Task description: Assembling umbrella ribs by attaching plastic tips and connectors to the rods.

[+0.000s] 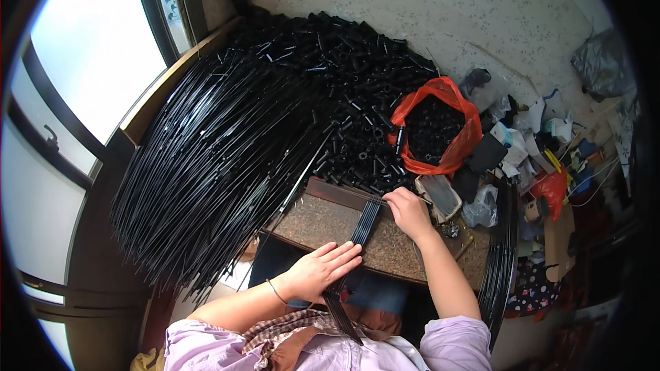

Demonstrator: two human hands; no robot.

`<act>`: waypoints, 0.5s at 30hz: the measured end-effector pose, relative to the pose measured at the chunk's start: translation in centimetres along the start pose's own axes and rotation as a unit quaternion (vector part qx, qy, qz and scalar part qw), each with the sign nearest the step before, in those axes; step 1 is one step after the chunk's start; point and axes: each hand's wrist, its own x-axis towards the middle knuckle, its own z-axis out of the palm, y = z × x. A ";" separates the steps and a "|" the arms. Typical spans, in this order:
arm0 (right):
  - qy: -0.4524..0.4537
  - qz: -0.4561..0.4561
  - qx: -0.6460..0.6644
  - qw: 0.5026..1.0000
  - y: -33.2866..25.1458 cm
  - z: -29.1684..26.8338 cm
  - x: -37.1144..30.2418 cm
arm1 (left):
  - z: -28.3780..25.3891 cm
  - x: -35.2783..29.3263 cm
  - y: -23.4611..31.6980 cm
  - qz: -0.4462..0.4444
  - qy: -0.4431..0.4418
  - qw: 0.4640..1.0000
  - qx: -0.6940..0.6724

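A row of thin black rods (pixel 366 224) lies side by side across the speckled brown tabletop (pixel 309 220), overhanging its near edge toward my lap. My left hand (pixel 317 269) is laid on the rods with its fingers stretched out flat. At their far ends, beside a dark straight bar (pixel 338 194) along the back of the work area, my right hand (pixel 407 210) has its fingertips pinched together. What sits between those fingertips is too small to make out.
A large sheaf of long black rods (pixel 199 165) fans out at left. Behind it is a heap of short black tubes (pixel 344 55). A red plastic bag (pixel 462 154) holds small black parts. Near my right hand lies a clear-topped box (pixel 440 196); clutter (pixel 543 137) fills the right.
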 end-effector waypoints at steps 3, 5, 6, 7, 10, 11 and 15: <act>-0.081 0.075 -0.004 0.994 -1.1 -0.8 0.2 | 0.1 0.1 0.3 0.007 0.038 0.999 -0.028; -0.060 0.046 0.006 0.997 -3.4 -2.7 0.1 | 0.5 0.1 0.2 0.011 0.068 0.997 -0.029; -0.146 0.038 0.179 0.972 -4.8 -3.5 -0.2 | 0.8 -0.3 -0.1 0.003 0.073 0.997 -0.028; -0.230 0.032 0.340 0.911 -6.4 -4.6 -1.1 | 1.1 -0.6 -0.1 -0.002 0.080 0.996 -0.030; -0.267 -0.040 0.663 0.698 -13.3 -6.1 -4.9 | 0.8 -0.3 0.1 0.033 0.089 0.993 -0.075; -0.233 0.009 0.684 0.691 -14.9 -5.9 -6.4 | 1.1 -0.5 0.2 0.037 0.114 0.991 -0.055; -0.062 -0.033 0.477 0.876 -19.1 -7.0 -8.1 | 1.1 -0.5 0.1 0.058 0.098 0.993 -0.005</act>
